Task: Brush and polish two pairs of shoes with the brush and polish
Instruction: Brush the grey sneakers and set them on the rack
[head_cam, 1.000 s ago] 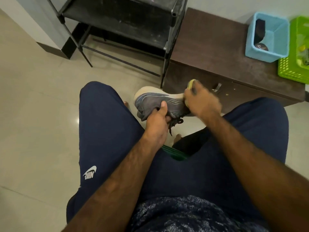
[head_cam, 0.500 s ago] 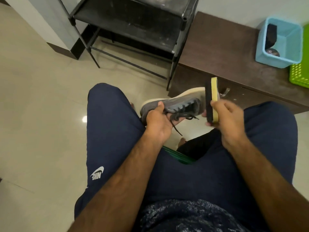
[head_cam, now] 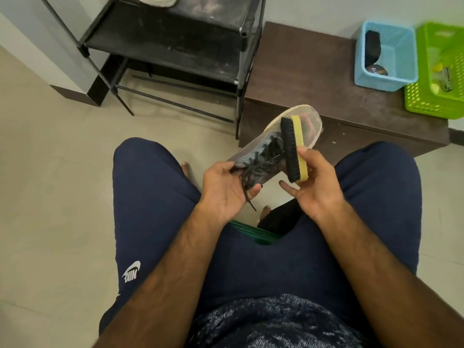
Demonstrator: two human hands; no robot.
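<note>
shoe [head_cam: 253,151] now tilted, blue basket [head_cam: 401,71] holding tin [head_cam: 375,70]

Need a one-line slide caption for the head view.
Seated person's left hand holds a grey sneaker while the right hand sets a yellow-backed brush against it.

Black rack [head_cam: 175,46], brown bench [head_cam: 313,79], perhaps plastic baskets [head_cam: 411,79].

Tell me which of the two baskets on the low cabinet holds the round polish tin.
The blue basket, left of the green basket; a dark round tin lies at its bottom.
</note>
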